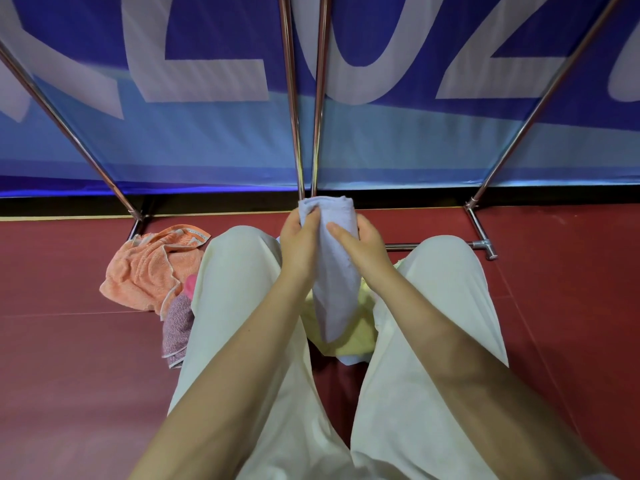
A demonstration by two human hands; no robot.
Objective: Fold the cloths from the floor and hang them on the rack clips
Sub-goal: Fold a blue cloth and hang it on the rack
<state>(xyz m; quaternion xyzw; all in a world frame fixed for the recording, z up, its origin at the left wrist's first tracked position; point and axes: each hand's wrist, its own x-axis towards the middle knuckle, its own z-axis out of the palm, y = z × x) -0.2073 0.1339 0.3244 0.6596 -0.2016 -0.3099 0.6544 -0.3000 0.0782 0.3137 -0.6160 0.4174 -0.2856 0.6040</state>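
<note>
A pale lavender cloth (334,282), folded into a long narrow strip, hangs between my knees. My left hand (299,242) grips its top left edge and my right hand (360,244) grips its right side, thumbs on the front. On the red floor to the left lie a crumpled orange cloth (152,265), a mauve cloth (176,330) and a bit of a pink cloth (190,284). A yellow cloth (353,334) lies on the floor under the hanging strip. The rack's metal poles (292,98) rise just behind my hands. No clips are in view.
My legs in cream trousers (242,306) frame the cloths. The rack's slanted poles (69,129) and foot bar (481,244) stand on the red floor (52,375). A blue banner (207,133) with large white letters hangs behind the rack.
</note>
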